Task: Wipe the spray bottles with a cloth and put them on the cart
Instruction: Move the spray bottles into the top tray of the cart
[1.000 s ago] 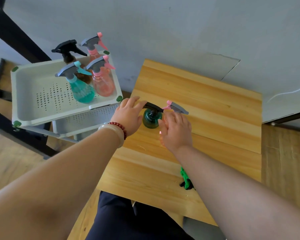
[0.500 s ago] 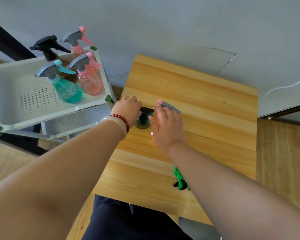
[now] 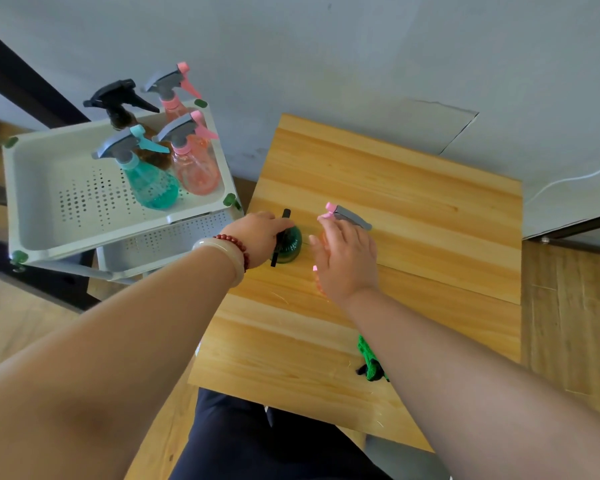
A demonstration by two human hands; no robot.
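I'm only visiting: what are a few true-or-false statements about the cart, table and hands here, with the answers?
1. Four spray bottles stand in the top tray of the cart. True.
2. The left hand holds the green cloth. False: the cloth lies on the table beside the right forearm.
3. The left hand grips the dark green bottle on the table. True.
4. The pink bottle under the right hand has a black spray head. False: it is grey with a pink tip.
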